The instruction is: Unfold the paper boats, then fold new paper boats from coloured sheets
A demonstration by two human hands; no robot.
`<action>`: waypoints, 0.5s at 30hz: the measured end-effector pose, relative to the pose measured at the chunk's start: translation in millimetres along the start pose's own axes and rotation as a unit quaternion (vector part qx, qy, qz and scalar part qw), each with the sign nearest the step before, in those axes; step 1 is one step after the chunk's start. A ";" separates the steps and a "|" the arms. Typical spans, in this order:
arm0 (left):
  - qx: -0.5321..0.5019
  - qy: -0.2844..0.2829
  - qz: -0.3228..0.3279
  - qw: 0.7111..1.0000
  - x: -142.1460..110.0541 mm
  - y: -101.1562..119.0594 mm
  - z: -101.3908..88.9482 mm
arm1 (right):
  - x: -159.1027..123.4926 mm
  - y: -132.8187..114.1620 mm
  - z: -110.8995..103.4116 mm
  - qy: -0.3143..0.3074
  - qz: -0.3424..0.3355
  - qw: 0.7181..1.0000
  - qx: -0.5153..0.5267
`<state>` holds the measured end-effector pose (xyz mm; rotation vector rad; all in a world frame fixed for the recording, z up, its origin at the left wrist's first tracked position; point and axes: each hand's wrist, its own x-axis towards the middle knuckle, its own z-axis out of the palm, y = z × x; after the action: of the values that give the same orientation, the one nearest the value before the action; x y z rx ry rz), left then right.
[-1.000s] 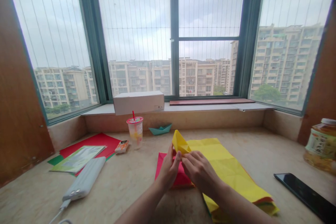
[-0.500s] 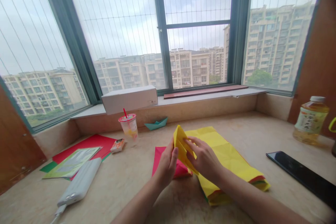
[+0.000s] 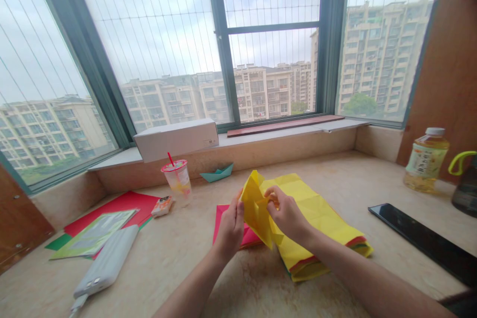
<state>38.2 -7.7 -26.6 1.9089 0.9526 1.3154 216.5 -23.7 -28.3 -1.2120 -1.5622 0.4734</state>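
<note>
A folded piece of yellow paper (image 3: 257, 208) is held up between my hands, its layers partly spread. My left hand (image 3: 230, 223) grips its left edge, thumb on the near face and fingers behind. On the right side my right hand (image 3: 286, 212) pinches a flap of the same paper with curled fingers. Below the left hand lies a red folded paper (image 3: 220, 216) on the stone counter. Beneath my right forearm rests a creased stack of yellow paper (image 3: 316, 208), with red and green sheets showing at its near edge.
A teal paper boat (image 3: 216, 174) sits by the back ledge beside a drink cup (image 3: 177, 179) and a small orange packet (image 3: 162, 206). At left are red sheets (image 3: 122, 208) and a white power bank (image 3: 106, 258). A phone (image 3: 421, 238), a bottle (image 3: 426, 161) and a dark container (image 3: 465, 191) stand right.
The yellow paper has gone from a compact folded shape to a wider, spread one. My right hand has shifted from its lower part to a flap at right. The view has tilted and turned right.
</note>
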 end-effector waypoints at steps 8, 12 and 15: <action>-0.239 0.051 -0.145 0.959 10.0 -4.9 -8.1 | 1.7 -17.4 -8.2 -0.084 0.111 0.902 0.408; -0.281 -0.016 -0.172 0.944 6.0 2.0 -4.3 | -2.2 -18.2 -7.7 -0.121 0.090 0.892 0.426; -0.295 -0.065 -0.192 0.934 2.2 6.5 -5.1 | -3.1 -16.8 -8.4 -0.142 0.089 0.875 0.455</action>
<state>35.3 -8.9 -18.6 1.2551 0.7091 1.0684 216.1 -35.6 -13.4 -0.5471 -1.1930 1.3768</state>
